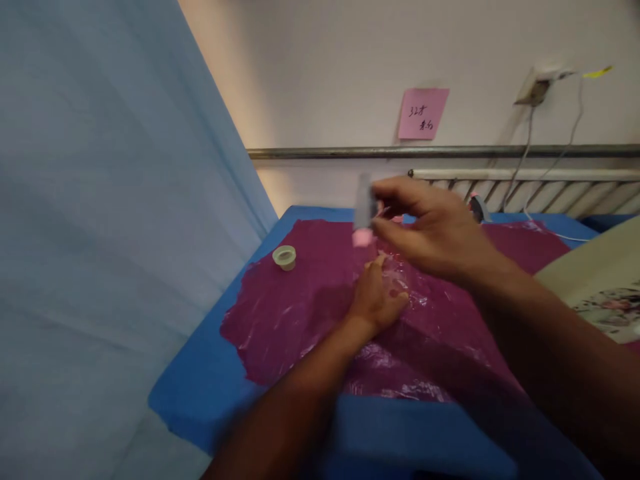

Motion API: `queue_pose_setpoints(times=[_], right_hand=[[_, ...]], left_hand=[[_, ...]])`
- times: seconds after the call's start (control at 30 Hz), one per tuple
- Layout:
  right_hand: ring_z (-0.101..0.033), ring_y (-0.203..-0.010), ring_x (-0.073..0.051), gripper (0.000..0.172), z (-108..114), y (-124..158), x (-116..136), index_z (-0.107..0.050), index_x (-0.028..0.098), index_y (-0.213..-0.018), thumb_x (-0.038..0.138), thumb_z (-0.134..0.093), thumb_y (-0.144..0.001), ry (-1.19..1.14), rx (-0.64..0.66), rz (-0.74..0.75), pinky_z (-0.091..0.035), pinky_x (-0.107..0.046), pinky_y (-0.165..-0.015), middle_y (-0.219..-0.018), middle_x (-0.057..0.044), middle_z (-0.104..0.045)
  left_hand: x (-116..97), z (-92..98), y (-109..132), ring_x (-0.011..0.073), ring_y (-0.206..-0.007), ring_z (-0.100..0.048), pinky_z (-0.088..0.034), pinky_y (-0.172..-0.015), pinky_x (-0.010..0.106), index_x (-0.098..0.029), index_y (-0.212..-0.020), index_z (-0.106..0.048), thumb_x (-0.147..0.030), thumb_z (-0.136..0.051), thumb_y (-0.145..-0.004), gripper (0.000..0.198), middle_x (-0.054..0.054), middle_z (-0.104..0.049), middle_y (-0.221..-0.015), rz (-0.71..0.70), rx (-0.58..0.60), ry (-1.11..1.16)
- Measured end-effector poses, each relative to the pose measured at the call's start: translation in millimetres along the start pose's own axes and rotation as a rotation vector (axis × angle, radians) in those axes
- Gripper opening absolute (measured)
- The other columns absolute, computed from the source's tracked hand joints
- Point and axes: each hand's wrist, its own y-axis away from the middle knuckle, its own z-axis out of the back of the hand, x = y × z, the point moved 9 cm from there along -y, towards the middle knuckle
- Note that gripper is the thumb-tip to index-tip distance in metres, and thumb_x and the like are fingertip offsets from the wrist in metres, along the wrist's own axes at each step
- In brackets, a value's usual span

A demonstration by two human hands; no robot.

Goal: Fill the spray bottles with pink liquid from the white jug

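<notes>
My right hand (430,230) is raised over the table and pinches a small grey, upright object with a pink end (363,210); motion blurs it and I cannot name it. Below it my left hand (375,297) rests on a crinkled magenta plastic sheet (300,313), its fingers curled onto a clear shiny piece of film or plastic (400,277). A small pale green round cap (285,257) lies on the sheet to the left, apart from both hands.
The magenta sheet lies on a blue-covered surface (200,387). A light blue curtain (100,220) hangs at the left. Behind are a metal rail (450,152), a pink note (423,113) on the wall, a wall socket with cables (537,87), and a patterned cloth (600,287) at the right.
</notes>
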Motion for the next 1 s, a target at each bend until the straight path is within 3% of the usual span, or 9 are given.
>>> queue_pose_setpoints(times=[0.1,0.17,0.23,0.37,0.5,0.7,0.83,1.0], right_hand=[[-0.078,-0.096,-0.021,0.018,66.2,15.7,-15.2,-0.084,0.030,-0.117,0.033,-0.087,-0.100,-0.115,-0.221,-0.178,-0.069,-0.041,-0.093,-0.106,0.000,-0.084],[-0.078,-0.094,-0.021,0.018,88.3,27.3,-22.8,-0.086,0.028,-0.111,0.036,-0.093,-0.096,-0.184,-0.295,-0.255,-0.070,-0.042,-0.092,-0.105,-0.002,-0.085],[-0.079,-0.093,-0.021,0.022,95.7,36.1,-31.0,-0.087,0.028,-0.107,0.038,-0.099,-0.090,-0.249,-0.320,-0.311,-0.071,-0.042,-0.093,-0.104,-0.002,-0.085],[-0.079,-0.089,-0.020,0.031,85.5,45.9,-52.9,-0.087,0.027,-0.103,0.045,-0.103,-0.084,-0.343,-0.285,-0.385,-0.071,-0.040,-0.088,-0.098,-0.001,-0.084],[-0.077,-0.087,-0.021,0.040,58.1,55.3,-79.2,-0.086,0.026,-0.107,0.052,-0.104,-0.082,-0.399,-0.172,-0.438,-0.067,-0.037,-0.079,-0.091,-0.002,-0.082],[-0.075,-0.089,-0.020,0.045,17.8,98.0,-120.1,-0.084,0.026,-0.104,0.054,-0.106,-0.077,-0.565,-0.064,-0.600,-0.065,-0.037,-0.086,-0.098,-0.002,-0.084],[-0.077,-0.091,-0.021,0.048,9.3,127.7,-133.7,-0.085,0.028,-0.113,0.052,-0.107,-0.078,-0.623,-0.079,-0.647,-0.064,-0.036,-0.081,-0.106,-0.003,-0.085],[-0.079,-0.098,-0.024,0.040,9.4,140.7,-133.0,-0.088,0.030,-0.112,0.053,-0.103,-0.084,-0.609,-0.090,-0.583,-0.066,-0.038,-0.086,-0.112,-0.005,-0.086]], left_hand=[[-4.8,-0.3,4.5,0.0397,-0.154,-0.061,-0.048,-0.135,0.060,-0.029,-0.167,-0.051,-0.027,-0.090,-0.084,0.092,0.015,-0.063,-0.164,-0.029,0.013,-0.042],[-7.8,-1.2,7.4,0.0394,-0.155,-0.061,-0.048,-0.135,0.060,-0.029,-0.168,-0.049,-0.029,-0.090,-0.086,0.093,0.015,-0.061,-0.166,-0.048,0.031,-0.047],[-10.5,-3.0,9.7,0.0411,-0.155,-0.061,-0.048,-0.135,0.062,-0.028,-0.169,-0.048,-0.030,-0.092,-0.085,0.095,0.016,-0.061,-0.166,-0.053,0.061,-0.066],[-19.3,-5.2,11.9,0.0403,-0.155,-0.061,-0.047,-0.134,0.063,-0.029,-0.169,-0.047,-0.032,-0.093,-0.086,0.095,0.016,-0.062,-0.166,-0.076,0.101,-0.092],[-29.4,-4.4,12.6,0.0367,-0.153,-0.062,-0.050,-0.132,0.061,-0.030,-0.167,-0.049,-0.032,-0.090,-0.090,0.087,0.013,-0.063,-0.164,-0.101,0.106,-0.060],[-34.6,-6.3,16.1,0.0378,-0.154,-0.062,-0.050,-0.132,0.060,-0.027,-0.168,-0.049,-0.022,-0.087,-0.085,0.092,0.014,-0.062,-0.164,-0.072,0.169,-0.013],[-31.8,-10.8,19.3,0.0401,-0.158,-0.059,-0.049,-0.134,0.062,-0.027,-0.170,-0.049,-0.022,-0.088,-0.085,0.094,0.016,-0.059,-0.169,-0.050,0.206,0.028],[-26.1,-15.6,20.6,0.0425,-0.159,-0.058,-0.049,-0.132,0.067,-0.028,-0.170,-0.049,-0.022,-0.089,-0.084,0.095,0.017,-0.059,-0.170,-0.010,0.235,0.026]])
